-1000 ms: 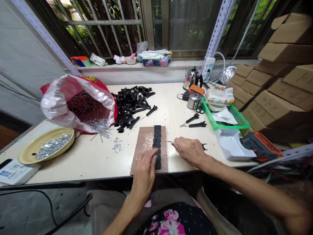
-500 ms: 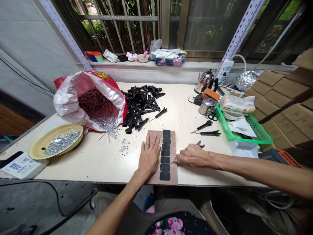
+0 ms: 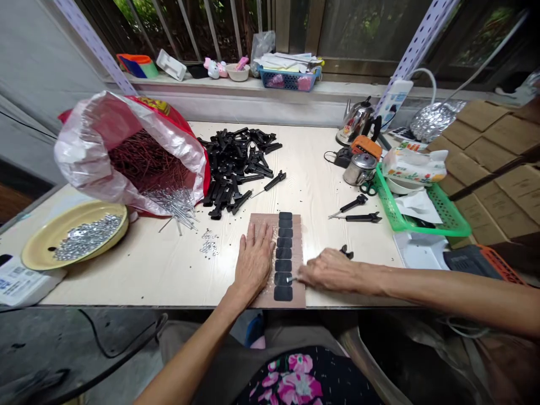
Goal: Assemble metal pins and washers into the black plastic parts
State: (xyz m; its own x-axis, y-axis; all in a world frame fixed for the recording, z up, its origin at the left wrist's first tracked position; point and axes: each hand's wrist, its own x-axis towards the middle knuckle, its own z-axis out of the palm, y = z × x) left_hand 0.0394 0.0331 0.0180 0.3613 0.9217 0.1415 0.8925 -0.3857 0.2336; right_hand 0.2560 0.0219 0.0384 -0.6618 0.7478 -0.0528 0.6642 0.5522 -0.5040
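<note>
My left hand (image 3: 255,256) lies flat, fingers stretched out, on the left part of a brown board (image 3: 298,247). Down the board runs a column of several black rounded rectangular pieces (image 3: 283,265), just right of my fingers. My right hand (image 3: 327,270) is closed in a fist around a black-handled tool (image 3: 346,252); most of its handle is hidden in the fist. A short metal tip (image 3: 292,279) sticks out to the left, over one of the lower black pieces. I cannot tell whether the tip touches it. Small clear specks lie along the board beside my left fingers.
Left are small metal pieces (image 3: 208,244), a yellow dish (image 3: 29,250) of metal bits and a red-white sack (image 3: 90,152) of thin rods. Behind is a heap of black plastic parts (image 3: 236,163). Right are two black-handled tools (image 3: 363,217), a metal cup (image 3: 360,170) and a green basket (image 3: 447,229).
The view has tilted down slightly. My right hand has shifted a little toward me along the board, and the metal tip now shows over a black piece. My left hand stays on the board.
</note>
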